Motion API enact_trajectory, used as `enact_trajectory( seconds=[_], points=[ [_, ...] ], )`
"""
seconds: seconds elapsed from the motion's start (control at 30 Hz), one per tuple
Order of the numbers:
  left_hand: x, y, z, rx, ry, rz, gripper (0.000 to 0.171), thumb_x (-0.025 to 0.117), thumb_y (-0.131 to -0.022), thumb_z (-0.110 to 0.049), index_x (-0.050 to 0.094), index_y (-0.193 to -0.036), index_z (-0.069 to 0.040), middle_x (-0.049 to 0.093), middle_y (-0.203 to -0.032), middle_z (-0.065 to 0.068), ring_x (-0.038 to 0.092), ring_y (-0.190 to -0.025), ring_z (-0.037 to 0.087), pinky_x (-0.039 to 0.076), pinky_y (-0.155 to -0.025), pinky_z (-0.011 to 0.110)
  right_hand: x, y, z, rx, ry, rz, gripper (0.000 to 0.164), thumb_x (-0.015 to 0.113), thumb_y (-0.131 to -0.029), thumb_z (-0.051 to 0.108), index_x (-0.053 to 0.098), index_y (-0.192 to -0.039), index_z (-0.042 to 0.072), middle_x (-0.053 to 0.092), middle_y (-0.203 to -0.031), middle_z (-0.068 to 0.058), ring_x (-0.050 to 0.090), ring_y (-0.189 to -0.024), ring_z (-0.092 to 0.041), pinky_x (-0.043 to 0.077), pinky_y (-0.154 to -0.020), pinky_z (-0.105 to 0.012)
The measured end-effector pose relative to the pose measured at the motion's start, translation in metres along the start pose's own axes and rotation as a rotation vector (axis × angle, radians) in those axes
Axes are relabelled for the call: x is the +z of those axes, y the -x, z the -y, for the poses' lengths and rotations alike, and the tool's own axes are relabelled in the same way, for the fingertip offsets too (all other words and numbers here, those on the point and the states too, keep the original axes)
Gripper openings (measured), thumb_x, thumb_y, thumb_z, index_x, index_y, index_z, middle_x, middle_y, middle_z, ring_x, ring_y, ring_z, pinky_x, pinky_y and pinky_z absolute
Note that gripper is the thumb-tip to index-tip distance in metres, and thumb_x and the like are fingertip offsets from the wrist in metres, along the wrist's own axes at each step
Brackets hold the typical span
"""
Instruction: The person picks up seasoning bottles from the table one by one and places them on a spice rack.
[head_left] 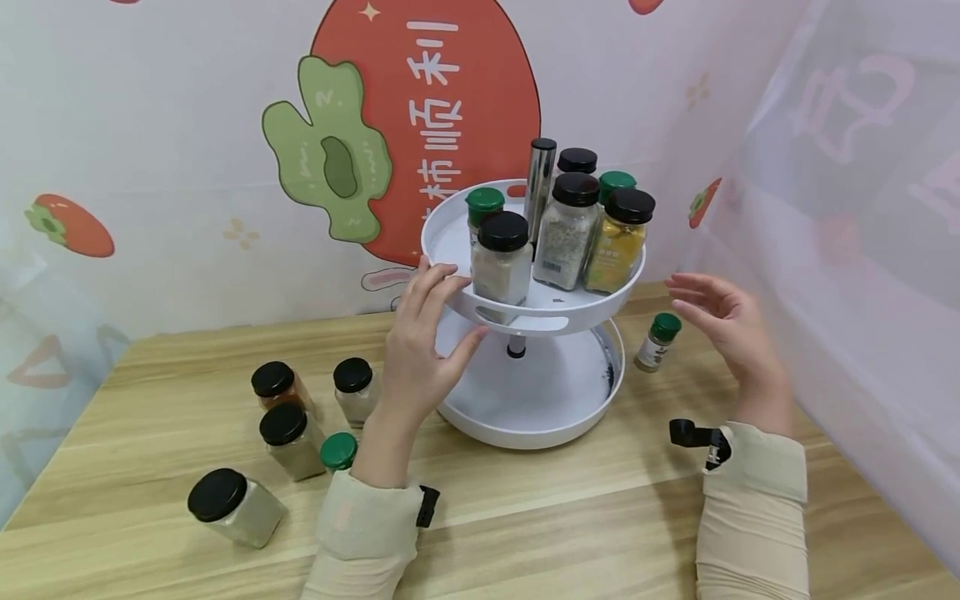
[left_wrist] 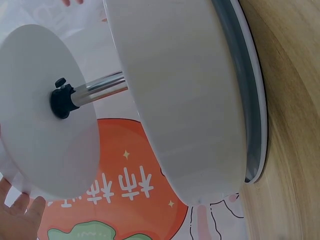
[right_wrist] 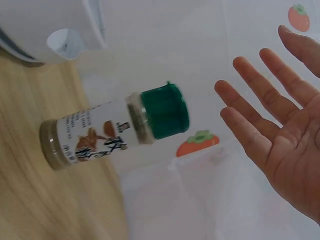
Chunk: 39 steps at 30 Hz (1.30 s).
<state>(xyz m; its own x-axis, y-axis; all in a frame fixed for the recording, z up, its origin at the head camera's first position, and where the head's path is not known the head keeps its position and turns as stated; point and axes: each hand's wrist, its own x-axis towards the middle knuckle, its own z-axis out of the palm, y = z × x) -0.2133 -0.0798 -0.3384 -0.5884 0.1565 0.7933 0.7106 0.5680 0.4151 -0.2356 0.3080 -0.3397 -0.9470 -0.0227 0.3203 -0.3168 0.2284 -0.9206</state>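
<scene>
The two-tier stand [head_left: 536, 437] is upright on the worktop [head_left: 555, 517], with a metal post [head_left: 517, 342] between its lower tray [head_left: 510, 392] and upper tray [head_left: 600, 310]. In the left wrist view, a black collar [left_wrist: 62, 102] with a side screw joins the post to the upper tray's underside.

The left hand [head_left: 423, 342] is at the upper tray's left near rim, fingers extended, thumb spread, grasping nothing. The fingertips meet the rim in view; contact pressure cannot be told.

The right hand [head_left: 727, 325] is raised on the right, well open, holding nothing. Just left of it, a green-capped shaker [head_left: 657, 342] stands on the worktop beside the lower tray.

Upper tray contents:
- Left near: a black-lidded jar of pale powder [head_left: 501, 271], in front of a green-capped container [head_left: 484, 200].
- Middle: a metal cylinder [head_left: 540, 187] and a jar of greyish contents [head_left: 564, 242].
- Right: a yellow-filled jar [head_left: 618, 250].
- Far: a black-lidded container [head_left: 577, 160] and a second green-capped container [head_left: 617, 181].

Left on the worktop are four black-lidded jars [head_left: 236, 508] and one green-capped jar [head_left: 339, 451]. A printed backdrop [head_left: 187, 125] is at the far side.
</scene>
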Motion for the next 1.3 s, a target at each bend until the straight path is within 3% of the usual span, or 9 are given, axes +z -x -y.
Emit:
enact_trajectory(
  seconds=[0.3, 0.57, 0.9, 0.97, 1.2, 1.3],
  points=[
    [-0.001, 0.000, 0.001, 0.011, 0.004, -0.004, 0.054, 0.081, -0.084, -0.020, 0.057, -0.131, -0.009, 0.052, -0.142, 0.009, 0.035, -0.148, 0.034, 0.035, -0.121, 0.043, -0.005, -0.003, -0.025, 0.083, 0.147, 0.087, 0.036, 0.063, -0.098, 0.014, 0.058, -0.134, 0.014, 0.060, -0.117, 0.028, 0.057, -0.109, 0.009, 0.044, -0.088, -0.005],
    [-0.001, 0.000, 0.000, 0.014, 0.003, -0.001, 0.053, 0.080, -0.085, -0.021, 0.058, -0.131, -0.009, 0.052, -0.143, 0.009, 0.035, -0.147, 0.034, 0.034, -0.121, 0.046, -0.008, -0.002, -0.038, 0.128, 0.232, 0.117, 0.032, 0.063, -0.098, 0.018, 0.056, -0.129, 0.021, 0.054, -0.114, 0.032, 0.055, -0.106, 0.009, 0.044, -0.086, -0.005],
    [-0.001, 0.000, -0.001, -0.001, 0.012, -0.005, 0.055, 0.081, -0.084, -0.020, 0.057, -0.132, -0.010, 0.051, -0.144, 0.008, 0.033, -0.148, 0.034, 0.035, -0.120, 0.046, -0.010, -0.002, -0.051, 0.183, 0.263, 0.162, 0.039, 0.067, -0.095, 0.019, 0.055, -0.132, 0.022, 0.053, -0.111, 0.018, 0.057, -0.098, 0.006, 0.050, -0.083, -0.008],
    [-0.001, 0.000, -0.001, -0.004, 0.012, -0.004, 0.055, 0.081, -0.083, -0.020, 0.057, -0.133, -0.010, 0.051, -0.144, 0.008, 0.033, -0.148, 0.033, 0.035, -0.120, 0.046, -0.009, -0.002, -0.052, 0.189, 0.258, 0.166, 0.039, 0.067, -0.096, 0.019, 0.055, -0.133, 0.020, 0.053, -0.111, 0.016, 0.057, -0.097, 0.005, 0.051, -0.082, -0.009],
    [-0.001, 0.001, -0.001, -0.004, 0.002, 0.000, 0.056, 0.081, -0.083, -0.020, 0.057, -0.133, -0.010, 0.051, -0.144, 0.008, 0.033, -0.149, 0.033, 0.036, -0.120, 0.046, -0.011, -0.002, -0.058, 0.206, 0.275, 0.176, 0.049, 0.065, -0.097, 0.018, 0.047, -0.138, -0.003, 0.054, -0.107, 0.020, 0.056, -0.094, 0.007, 0.050, -0.081, -0.010],
    [-0.002, 0.001, -0.001, -0.006, -0.004, 0.003, 0.056, 0.081, -0.084, -0.021, 0.057, -0.133, -0.010, 0.051, -0.144, 0.008, 0.033, -0.149, 0.033, 0.036, -0.120, 0.047, -0.011, -0.001, -0.060, 0.217, 0.282, 0.174, 0.047, 0.065, -0.097, 0.019, 0.048, -0.134, -0.004, 0.056, -0.103, 0.023, 0.056, -0.094, 0.007, 0.050, -0.079, -0.012]
  ],
)
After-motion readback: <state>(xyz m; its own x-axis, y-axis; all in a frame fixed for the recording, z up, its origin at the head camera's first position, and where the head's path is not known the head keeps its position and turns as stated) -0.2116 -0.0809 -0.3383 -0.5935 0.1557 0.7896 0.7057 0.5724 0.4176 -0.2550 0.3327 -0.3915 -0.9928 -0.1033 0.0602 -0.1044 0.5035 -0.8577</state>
